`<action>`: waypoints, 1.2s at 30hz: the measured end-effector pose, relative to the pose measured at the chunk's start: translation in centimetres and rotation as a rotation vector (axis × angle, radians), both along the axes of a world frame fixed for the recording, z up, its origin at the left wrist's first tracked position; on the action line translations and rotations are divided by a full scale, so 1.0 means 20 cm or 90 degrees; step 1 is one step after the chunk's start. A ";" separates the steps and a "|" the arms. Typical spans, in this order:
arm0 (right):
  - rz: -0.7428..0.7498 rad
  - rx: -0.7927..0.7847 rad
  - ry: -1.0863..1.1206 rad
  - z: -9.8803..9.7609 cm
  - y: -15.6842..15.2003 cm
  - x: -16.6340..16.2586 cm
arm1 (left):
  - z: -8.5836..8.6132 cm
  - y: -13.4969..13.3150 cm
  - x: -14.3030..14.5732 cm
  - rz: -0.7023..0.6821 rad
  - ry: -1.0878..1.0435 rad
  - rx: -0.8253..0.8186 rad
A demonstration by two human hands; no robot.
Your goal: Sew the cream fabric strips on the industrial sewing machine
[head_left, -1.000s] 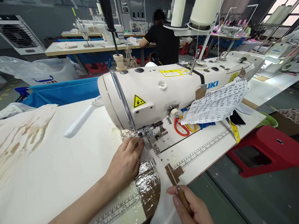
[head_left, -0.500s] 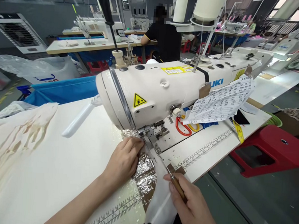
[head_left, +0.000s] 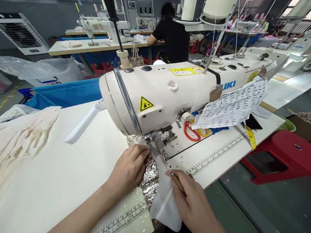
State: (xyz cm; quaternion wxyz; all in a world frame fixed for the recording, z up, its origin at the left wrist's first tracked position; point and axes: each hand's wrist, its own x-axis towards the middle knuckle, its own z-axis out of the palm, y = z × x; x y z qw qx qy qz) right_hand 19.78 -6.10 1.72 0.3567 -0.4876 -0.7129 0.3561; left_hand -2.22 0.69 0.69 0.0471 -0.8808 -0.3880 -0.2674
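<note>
The white sewing machine (head_left: 160, 85) stands across the table in front of me. A strip of thin white fabric (head_left: 164, 205) runs from under its needle area down over the table's front edge. My left hand (head_left: 130, 164) is closed beside the presser foot, its fingertips pinching the fabric's edge; the thumb is mostly hidden. In my right hand (head_left: 192, 199) is an awl (head_left: 177, 181) with a wooden handle, gripped closed. The awl's thin metal shaft points up and left along the fabric toward the presser foot. Shiny clear tape (head_left: 150, 176) covers the table below the left fingers.
Red-handled scissors (head_left: 192, 132) and a handwritten paper sheet (head_left: 232, 105) are at the machine's right. A yellow tape measure (head_left: 250, 136) hangs over the table edge, near a red stool (head_left: 285, 152). Cream fabric (head_left: 13, 157) lies at left. A person (head_left: 171, 36) sits farther back.
My right hand and the awl have moved up and left, closer to the presser foot. The hanging end of the fabric has shifted slightly up and left. My left hand stays almost in place.
</note>
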 end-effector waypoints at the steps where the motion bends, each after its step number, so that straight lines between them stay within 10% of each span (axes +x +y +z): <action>1: -0.001 0.004 -0.005 0.00 0.01 -0.01 | 0.00 0.00 0.00 0.011 0.012 0.002; 21: 0.023 0.124 -0.157 -0.02 0.08 -0.09 | 0.00 0.01 0.00 0.045 0.069 0.020; 36: 0.170 0.272 0.067 0.13 -0.03 -0.22 | 0.06 0.08 0.05 0.110 0.194 -0.025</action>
